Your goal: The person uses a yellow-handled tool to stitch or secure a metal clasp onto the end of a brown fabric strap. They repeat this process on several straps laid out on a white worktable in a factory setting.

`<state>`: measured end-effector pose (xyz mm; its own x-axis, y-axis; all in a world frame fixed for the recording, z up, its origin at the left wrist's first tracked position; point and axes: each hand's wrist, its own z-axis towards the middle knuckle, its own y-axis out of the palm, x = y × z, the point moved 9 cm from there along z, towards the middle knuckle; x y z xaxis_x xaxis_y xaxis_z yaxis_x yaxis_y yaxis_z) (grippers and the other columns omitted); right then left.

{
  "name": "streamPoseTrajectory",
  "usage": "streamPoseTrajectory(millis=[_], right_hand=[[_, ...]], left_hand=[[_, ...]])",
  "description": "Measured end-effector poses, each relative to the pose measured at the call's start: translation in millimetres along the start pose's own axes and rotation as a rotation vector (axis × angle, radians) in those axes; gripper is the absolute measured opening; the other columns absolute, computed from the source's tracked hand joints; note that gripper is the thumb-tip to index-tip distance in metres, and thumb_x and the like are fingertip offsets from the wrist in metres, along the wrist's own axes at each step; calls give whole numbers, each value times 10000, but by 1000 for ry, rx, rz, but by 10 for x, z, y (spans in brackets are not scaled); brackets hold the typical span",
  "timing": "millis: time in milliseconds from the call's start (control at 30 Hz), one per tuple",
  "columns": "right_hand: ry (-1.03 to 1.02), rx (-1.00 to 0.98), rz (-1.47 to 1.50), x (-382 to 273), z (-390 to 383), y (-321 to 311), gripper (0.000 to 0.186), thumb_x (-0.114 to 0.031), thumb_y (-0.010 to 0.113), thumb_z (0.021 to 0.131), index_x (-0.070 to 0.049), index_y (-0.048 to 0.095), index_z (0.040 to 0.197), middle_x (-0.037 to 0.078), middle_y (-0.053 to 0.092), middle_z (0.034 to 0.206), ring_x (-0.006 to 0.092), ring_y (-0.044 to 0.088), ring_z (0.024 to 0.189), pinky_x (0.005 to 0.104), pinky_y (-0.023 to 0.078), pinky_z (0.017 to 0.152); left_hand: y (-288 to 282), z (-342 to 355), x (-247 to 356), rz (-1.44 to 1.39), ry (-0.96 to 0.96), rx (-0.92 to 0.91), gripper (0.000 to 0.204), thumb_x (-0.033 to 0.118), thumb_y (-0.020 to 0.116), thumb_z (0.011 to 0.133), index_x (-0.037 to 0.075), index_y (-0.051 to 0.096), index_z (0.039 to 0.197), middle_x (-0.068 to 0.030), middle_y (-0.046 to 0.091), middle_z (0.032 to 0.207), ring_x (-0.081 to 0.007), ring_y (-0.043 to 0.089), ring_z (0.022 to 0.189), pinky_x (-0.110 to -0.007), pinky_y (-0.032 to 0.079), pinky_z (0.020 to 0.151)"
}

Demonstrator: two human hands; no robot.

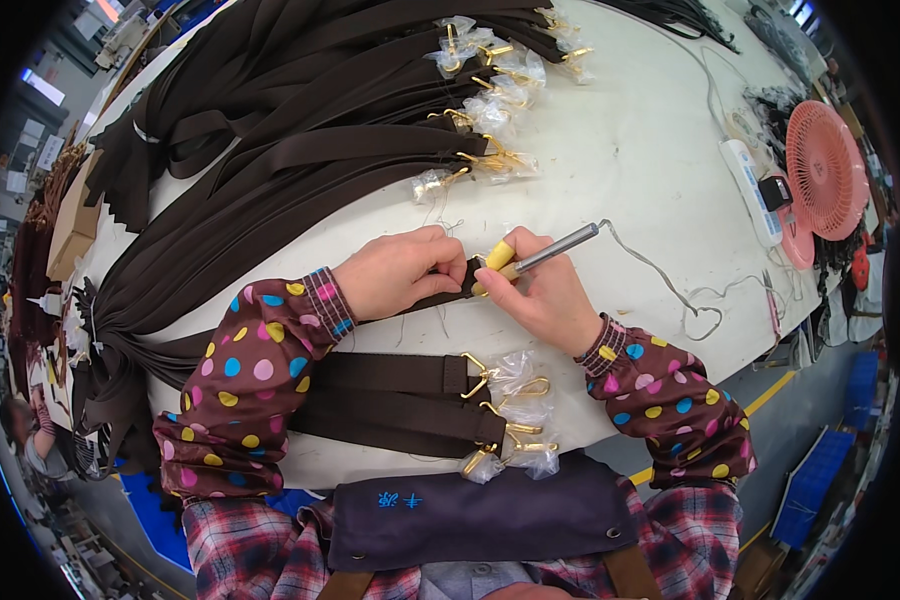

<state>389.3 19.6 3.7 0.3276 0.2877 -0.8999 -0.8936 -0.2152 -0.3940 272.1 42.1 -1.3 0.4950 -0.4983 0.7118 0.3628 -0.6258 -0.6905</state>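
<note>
My left hand pinches the end of a dark brown webbing strap over the middle of the table. Close against that end, my right hand grips a corded pen-shaped tool with a grey shaft and a tan front part; its tip is hidden by the fingers. Something yellow wraps the right index finger. Nearer to me lie finished-looking straps with gold hooks in clear plastic wrap. Loose threads hang by the left hand.
A big bundle of dark straps with wrapped gold hooks covers the far left of the white table. At right are a white power strip, a pink fan and the tool's cord. Blue crates stand on the floor.
</note>
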Motion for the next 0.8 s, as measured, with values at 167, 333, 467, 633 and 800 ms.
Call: streamPoseTrajectory(millis=[167,333,467,633,800], right_hand=[[6,-2,4,1,7,2,218,-120,665,876,5,488,852,88,626,730,120,608,647,264,471,548],[13,-5,6,11,6,7,223,-123,663,880,10,486,850,87,625,737,110,607,657,257,473,546],[12,-9,-2,23,7,15,223,-123,663,881,9,486,850,85,622,736,103,602,659,253,473,547],[10,-7,-7,37,1,16,219,-125,662,885,6,488,860,76,620,734,97,599,665,249,470,546],[45,70,111,52,4,-27,241,-174,674,877,-13,495,871,77,625,711,148,599,598,271,462,541]], left_hand=[[-6,1,-5,11,-28,8,96,96,656,862,73,595,932,-65,577,940,-233,606,861,-325,496,757],[-14,-3,-1,11,-19,30,102,94,658,859,74,586,929,-62,585,931,-232,610,853,-325,500,751],[-16,-10,-8,12,-14,46,108,93,658,860,72,580,932,-62,590,913,-229,614,828,-327,502,735],[-23,-8,-6,22,-23,62,114,94,656,864,65,569,932,-65,584,884,-225,610,799,-324,496,722],[-60,-12,-40,-22,-63,124,116,103,642,880,57,549,932,-73,583,853,-221,593,774,-323,482,712]])
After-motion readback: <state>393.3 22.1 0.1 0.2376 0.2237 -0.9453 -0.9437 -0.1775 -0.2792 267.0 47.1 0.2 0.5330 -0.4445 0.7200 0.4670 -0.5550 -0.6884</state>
